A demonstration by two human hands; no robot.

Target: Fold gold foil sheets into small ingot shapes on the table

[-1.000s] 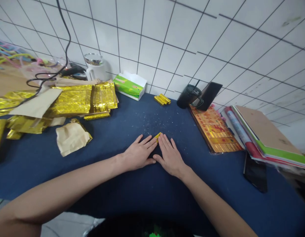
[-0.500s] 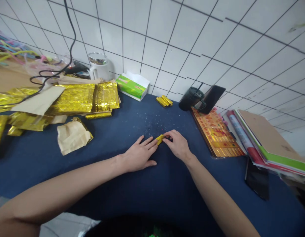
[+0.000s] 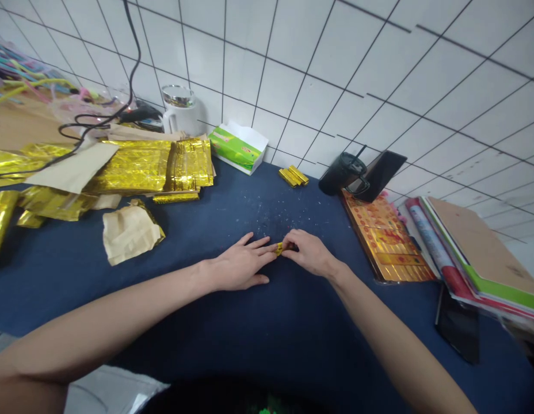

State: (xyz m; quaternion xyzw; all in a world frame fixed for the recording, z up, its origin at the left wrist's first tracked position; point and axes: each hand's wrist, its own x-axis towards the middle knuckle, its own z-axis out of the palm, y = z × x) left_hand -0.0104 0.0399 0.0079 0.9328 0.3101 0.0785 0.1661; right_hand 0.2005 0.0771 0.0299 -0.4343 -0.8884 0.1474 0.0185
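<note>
On the dark blue tabletop (image 3: 232, 218) a small piece of gold foil paper (image 3: 279, 249) lies between my two hands. My left hand (image 3: 241, 264) rests flat with its fingers spread, the fingertips touching the foil piece's left end. At the other end my right hand (image 3: 308, 251) pinches the gold paper between thumb and fingers, covering much of it. Beyond the hands, near the wall, sit several small gold rolls (image 3: 293, 176). A crumpled sheet of gold-backed paper (image 3: 132, 233), tan side up, lies left of my hands.
Stacked gold foil sheets (image 3: 133, 167) cover the back left, below a black cable (image 3: 135, 63). A white mug (image 3: 179, 115) and a green tissue pack (image 3: 239, 148) stand along the wall. To the right are a black cup (image 3: 341, 172), an orange-gold packet (image 3: 385, 236), books (image 3: 487, 247) and a phone (image 3: 457, 325).
The view has shifted slightly. My right hand has drawn closer to my left fingertips, and less of the gold foil paper shows between them.
</note>
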